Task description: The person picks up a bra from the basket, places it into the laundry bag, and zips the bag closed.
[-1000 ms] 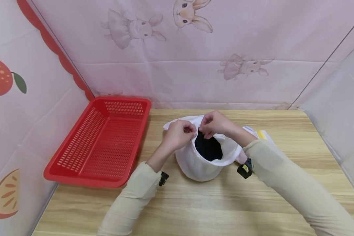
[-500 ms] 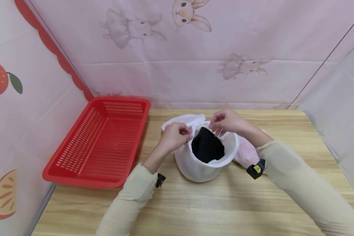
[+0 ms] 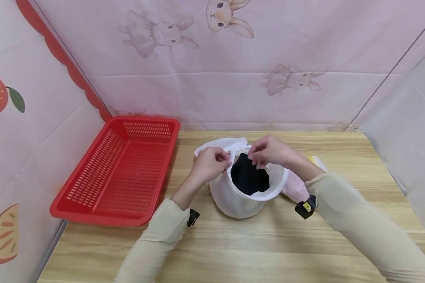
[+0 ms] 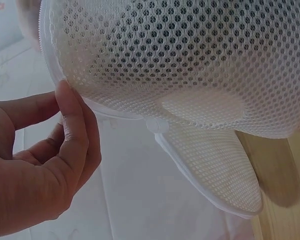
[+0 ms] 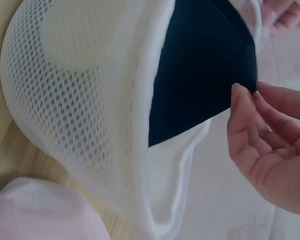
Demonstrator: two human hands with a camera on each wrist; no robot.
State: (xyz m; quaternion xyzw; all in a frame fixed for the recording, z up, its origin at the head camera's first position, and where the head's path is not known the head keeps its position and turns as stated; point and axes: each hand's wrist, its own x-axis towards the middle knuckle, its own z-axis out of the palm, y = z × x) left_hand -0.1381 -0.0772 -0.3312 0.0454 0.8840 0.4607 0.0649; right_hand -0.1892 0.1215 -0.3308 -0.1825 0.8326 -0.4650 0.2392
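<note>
A white mesh laundry bag (image 3: 233,202) stands on the table with its zipped lid folded back behind it. Inside lies a black cloth item (image 3: 249,177), its exact kind hard to tell. My left hand (image 3: 209,164) pinches the bag's rim on the left between thumb and fingertips; the left wrist view shows this hand (image 4: 55,145) at the zipper edge. Over the mouth, my right hand (image 3: 269,151) pinches the upper corner of the black cloth item. In the right wrist view the black cloth (image 5: 205,65) stretches from the bag's opening to my fingertips.
To the left sits a red plastic basket (image 3: 127,222) with slotted walls. A pink cloth item (image 3: 295,186) lies right of the bag, partly under my right forearm, with a white and yellow thing (image 3: 318,162) behind it. Fabric-covered walls enclose the wooden table (image 3: 233,251).
My right hand let go of the bag's rim, moved right, then came back slightly to the black cloth's corner. The left hand stayed at the rim, shifting slightly left.
</note>
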